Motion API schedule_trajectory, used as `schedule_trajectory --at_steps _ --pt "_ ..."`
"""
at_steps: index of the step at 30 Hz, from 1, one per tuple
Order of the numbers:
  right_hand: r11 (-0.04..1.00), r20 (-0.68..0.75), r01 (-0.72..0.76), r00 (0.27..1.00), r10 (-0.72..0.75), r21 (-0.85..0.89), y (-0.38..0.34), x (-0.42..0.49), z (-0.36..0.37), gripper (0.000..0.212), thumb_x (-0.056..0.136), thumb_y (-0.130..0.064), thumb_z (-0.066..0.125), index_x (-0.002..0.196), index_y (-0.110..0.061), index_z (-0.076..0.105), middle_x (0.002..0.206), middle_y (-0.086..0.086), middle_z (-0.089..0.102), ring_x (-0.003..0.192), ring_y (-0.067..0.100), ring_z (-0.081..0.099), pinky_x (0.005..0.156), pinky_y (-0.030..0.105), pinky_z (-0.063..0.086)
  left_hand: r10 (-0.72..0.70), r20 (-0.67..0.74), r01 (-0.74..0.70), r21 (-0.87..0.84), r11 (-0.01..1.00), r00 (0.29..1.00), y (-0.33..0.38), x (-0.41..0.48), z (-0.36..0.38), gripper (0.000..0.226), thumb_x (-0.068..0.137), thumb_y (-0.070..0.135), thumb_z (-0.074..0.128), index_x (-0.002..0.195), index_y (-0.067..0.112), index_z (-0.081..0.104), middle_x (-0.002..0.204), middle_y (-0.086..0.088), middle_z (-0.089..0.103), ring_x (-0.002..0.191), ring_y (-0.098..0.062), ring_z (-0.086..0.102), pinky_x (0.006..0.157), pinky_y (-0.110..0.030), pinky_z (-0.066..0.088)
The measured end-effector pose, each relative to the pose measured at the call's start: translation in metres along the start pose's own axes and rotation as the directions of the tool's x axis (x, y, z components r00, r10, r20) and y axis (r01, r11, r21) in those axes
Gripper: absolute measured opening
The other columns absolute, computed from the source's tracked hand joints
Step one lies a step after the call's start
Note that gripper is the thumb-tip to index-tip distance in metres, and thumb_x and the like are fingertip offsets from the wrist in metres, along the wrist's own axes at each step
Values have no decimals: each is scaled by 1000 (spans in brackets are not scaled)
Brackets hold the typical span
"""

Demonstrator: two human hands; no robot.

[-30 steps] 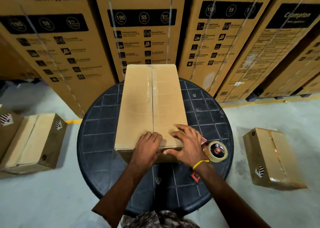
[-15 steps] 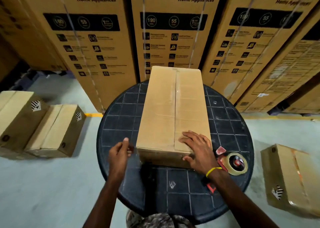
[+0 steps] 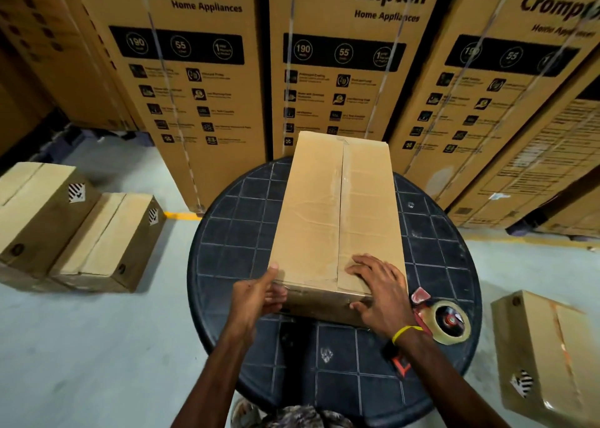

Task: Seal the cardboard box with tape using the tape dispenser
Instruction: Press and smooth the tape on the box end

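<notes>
A long brown cardboard box (image 3: 311,213) lies lengthwise on a round dark table (image 3: 233,233), its two top flaps closed along a centre seam that carries clear tape. My left hand (image 3: 256,297) grips the box's near left corner, thumb on top and fingers on the near end face. My right hand (image 3: 380,294) lies spread on the near right of the top, thumb hooked over the near edge. A red tape dispenser (image 3: 449,320) with a roll of clear tape rests on the table just right of my right wrist, untouched.
Tall printed appliance cartons (image 3: 194,86) stand close behind the table. Two small boxes (image 3: 81,229) sit on the floor at the left and another small box (image 3: 552,356) on the floor at the right. A yellow line (image 3: 181,215) marks the floor.
My left hand moved from the box's top off to the left, then came back onto the near left corner. My right hand stayed on the near right of the top. The view shifted.
</notes>
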State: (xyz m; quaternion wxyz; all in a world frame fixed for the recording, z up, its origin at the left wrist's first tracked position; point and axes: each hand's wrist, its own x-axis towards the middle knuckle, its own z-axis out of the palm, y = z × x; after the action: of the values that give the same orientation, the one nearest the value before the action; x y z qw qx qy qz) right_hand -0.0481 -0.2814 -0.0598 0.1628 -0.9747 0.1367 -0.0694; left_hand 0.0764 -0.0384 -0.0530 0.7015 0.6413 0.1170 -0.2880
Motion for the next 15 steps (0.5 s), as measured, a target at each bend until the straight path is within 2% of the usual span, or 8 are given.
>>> schedule_trajectory --at_steps 5,7,9,11,12,15 --pt "1000 -14 6 1000 -6 1 -2 -2 0 75 59 -33 90 124 -42 54 148 -20 45 144 6 36 121 38 21 78 87 -92 167 982 993 -7 11 -12 43 73 36 85 82 -6 77 80 -20 77 81 -36 76 87 -55 60" --pt "1000 -6 14 1000 -14 -6 -2 -2 0 75 60 -34 89 124 -42 53 148 -20 45 144 6 37 121 39 23 184 184 -229 262 938 966 -12 19 -23 41 78 39 83 76 -1 77 74 -20 75 72 -30 72 83 -59 59" --pt "1000 3 20 1000 -20 -17 -4 -3 -1 74 61 -35 87 126 -42 52 148 -20 44 145 7 36 121 40 23 298 289 -396 388 832 910 -14 29 -33 49 83 46 81 69 0 74 61 -18 68 57 -20 58 66 -50 58" --pt "997 8 37 999 -37 -67 -6 -5 0 74 62 -40 83 127 -42 49 149 -19 43 146 8 35 121 41 24 361 372 -513 508 692 855 -10 36 -40 51 86 41 79 59 1 67 46 -2 53 45 -9 43 49 -31 44" --pt "994 8 47 999 -47 -102 -7 -6 1 74 63 -43 80 128 -41 47 149 -18 42 146 9 35 122 41 25 379 404 -553 575 603 833 -5 37 -41 52 88 41 77 54 4 63 43 6 47 42 -5 38 47 -26 39" --pt "985 -25 61 998 -65 -160 -10 -7 5 76 64 -57 74 132 -37 47 151 -12 42 146 15 37 122 46 26 439 453 -605 733 311 776 4 37 -40 55 89 51 73 47 20 58 37 12 41 35 -3 37 45 -22 35"
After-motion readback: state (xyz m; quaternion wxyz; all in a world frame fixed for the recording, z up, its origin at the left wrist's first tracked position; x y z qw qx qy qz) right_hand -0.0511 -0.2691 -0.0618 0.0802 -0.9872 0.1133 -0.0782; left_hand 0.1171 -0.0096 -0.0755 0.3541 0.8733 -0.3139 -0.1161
